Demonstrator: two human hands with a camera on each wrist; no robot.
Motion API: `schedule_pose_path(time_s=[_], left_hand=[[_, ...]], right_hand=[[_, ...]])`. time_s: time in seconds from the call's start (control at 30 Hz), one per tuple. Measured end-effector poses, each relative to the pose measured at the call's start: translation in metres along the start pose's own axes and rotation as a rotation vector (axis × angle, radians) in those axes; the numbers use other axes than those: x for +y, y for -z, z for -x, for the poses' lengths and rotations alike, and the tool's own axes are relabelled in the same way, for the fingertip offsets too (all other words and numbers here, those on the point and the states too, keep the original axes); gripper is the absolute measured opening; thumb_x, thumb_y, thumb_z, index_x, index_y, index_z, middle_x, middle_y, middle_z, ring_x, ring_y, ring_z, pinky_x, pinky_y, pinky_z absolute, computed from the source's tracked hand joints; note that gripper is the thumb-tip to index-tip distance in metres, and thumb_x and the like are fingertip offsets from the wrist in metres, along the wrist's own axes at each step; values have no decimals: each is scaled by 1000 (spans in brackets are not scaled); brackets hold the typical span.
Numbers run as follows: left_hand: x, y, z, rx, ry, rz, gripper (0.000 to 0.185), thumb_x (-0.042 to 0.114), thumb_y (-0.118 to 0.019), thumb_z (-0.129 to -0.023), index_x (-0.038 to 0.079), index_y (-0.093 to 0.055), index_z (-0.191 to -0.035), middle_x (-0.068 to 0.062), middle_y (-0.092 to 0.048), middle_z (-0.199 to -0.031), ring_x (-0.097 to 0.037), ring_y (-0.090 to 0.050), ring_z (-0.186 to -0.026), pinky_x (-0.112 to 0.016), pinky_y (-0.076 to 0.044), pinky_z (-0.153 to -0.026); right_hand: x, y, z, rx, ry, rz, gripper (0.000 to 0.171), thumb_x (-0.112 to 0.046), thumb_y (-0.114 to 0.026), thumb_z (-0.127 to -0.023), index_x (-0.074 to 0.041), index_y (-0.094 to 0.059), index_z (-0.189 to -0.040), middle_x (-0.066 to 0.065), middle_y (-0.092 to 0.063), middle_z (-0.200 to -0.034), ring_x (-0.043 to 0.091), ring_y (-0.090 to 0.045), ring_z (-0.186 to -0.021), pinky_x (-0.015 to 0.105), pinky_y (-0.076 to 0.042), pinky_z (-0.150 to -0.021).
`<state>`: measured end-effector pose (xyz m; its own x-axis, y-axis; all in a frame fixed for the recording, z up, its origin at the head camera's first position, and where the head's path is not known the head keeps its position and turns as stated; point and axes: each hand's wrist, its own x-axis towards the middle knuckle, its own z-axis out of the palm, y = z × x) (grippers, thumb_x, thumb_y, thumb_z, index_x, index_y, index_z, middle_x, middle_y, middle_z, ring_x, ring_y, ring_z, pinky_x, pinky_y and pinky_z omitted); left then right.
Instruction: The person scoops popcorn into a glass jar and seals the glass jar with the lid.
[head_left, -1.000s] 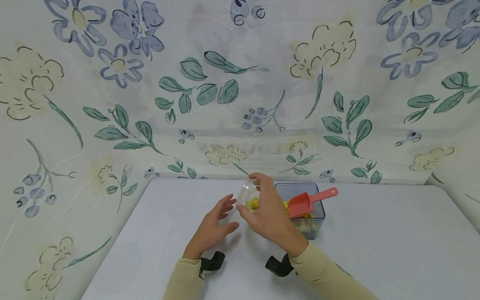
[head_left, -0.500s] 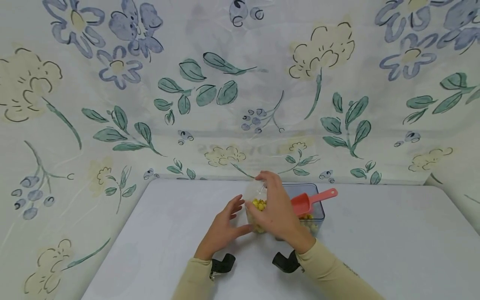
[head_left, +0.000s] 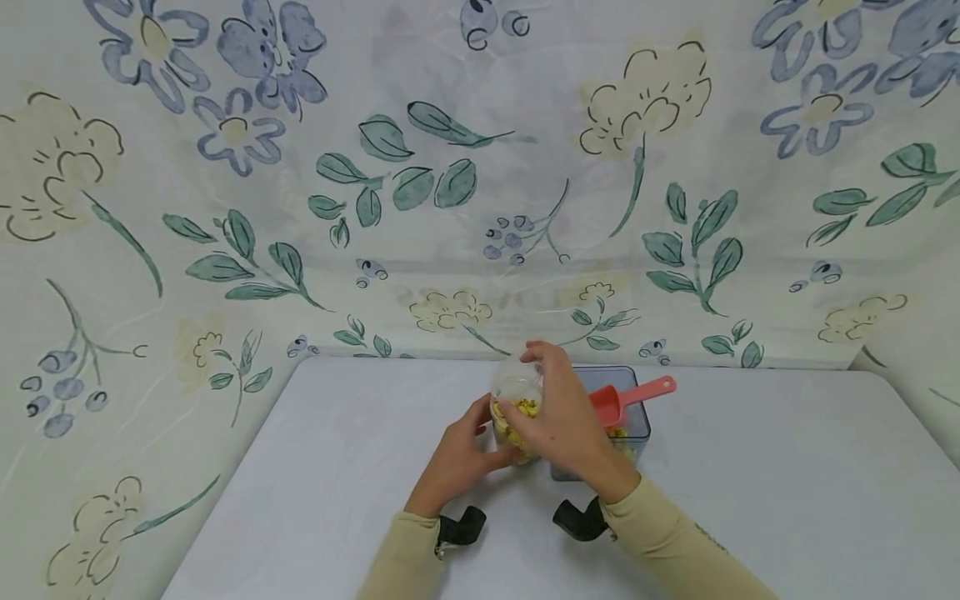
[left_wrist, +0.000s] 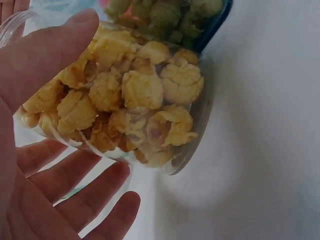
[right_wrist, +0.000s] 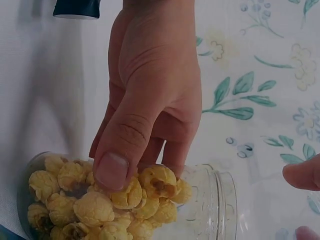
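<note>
From the head view we see that the left hand (head_left: 459, 457), which lay flat and apart a second ago, has come in against the clear jar (head_left: 516, 408) of yellow popcorn (head_left: 517, 412), and the right hand (head_left: 564, 421) has drawn the jar nearer to us, above the bench (head_left: 750, 500). Both hands are now together on the jar, the right one curled over its top and side, the left one touching its near side. Just behind them stands a dark square tub (head_left: 633, 421) with a pink scoop (head_left: 626, 400) lying in it (its handle points right); the right hand hides much of the tub. A flowered cloth (head_left: 300, 208) backs the bench.

In the left wrist view we see the jar (left_wrist: 150, 100) tilted, popcorn (left_wrist: 135, 105) packed against its wall, the thumb on it and the fingers (left_wrist: 85, 195) spread just beneath; we cannot tell whether they touch.

In the right wrist view we see the left hand (right_wrist: 150, 85) with its thumb pressed on the jar (right_wrist: 200, 200), the fingers behind it, and the popcorn (right_wrist: 100, 200) inside.
</note>
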<state>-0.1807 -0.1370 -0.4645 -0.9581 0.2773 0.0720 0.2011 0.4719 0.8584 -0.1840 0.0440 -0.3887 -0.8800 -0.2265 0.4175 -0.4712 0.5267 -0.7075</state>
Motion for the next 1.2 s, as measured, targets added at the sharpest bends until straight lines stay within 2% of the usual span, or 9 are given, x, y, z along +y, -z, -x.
schedule_pose_path(time_s=[0.4,0.6,0.87,1.07,1.2], left_hand=[[-1,-2,-1,10,-33,-18,80,32,-82,-85,9,-42,-151,-6,-54,-142,-26,-53,-128,-51,-44,-107],[-4,3,2,25,-22,-44,76,31,-83,-85,9,-46,-147,-6,-55,-140,-26,-54,-127,-49,-46,-106],[-6,11,7,39,40,-45,73,35,-83,-84,10,-48,-143,-9,-56,-138,-33,-56,-126,-51,-47,-104],[-8,18,12,64,99,-35,79,38,-82,-84,12,-44,-149,-8,-54,-143,-35,-55,-129,-53,-46,-105],[-8,21,15,66,114,-20,78,36,-81,-85,12,-43,-149,-9,-51,-146,-36,-53,-131,-53,-46,-105]], right_hand=[[1,-1,1,-47,-44,50,66,-24,-80,-82,-2,-52,-137,15,-45,-145,32,-54,-123,52,-48,-102],[-1,-4,0,-103,-49,83,65,-30,-81,-84,-1,-55,-136,12,-47,-146,30,-53,-128,50,-47,-105],[-7,-10,-4,-149,-21,119,64,-32,-81,-84,1,-58,-134,13,-50,-145,31,-50,-131,48,-44,-108],[-10,-16,-5,-199,-18,115,66,-32,-80,-86,1,-56,-137,13,-49,-147,32,-59,-123,49,-50,-101],[-11,-17,-6,-222,-13,118,66,-33,-79,-88,1,-54,-139,14,-49,-147,33,-60,-120,51,-50,-100]])
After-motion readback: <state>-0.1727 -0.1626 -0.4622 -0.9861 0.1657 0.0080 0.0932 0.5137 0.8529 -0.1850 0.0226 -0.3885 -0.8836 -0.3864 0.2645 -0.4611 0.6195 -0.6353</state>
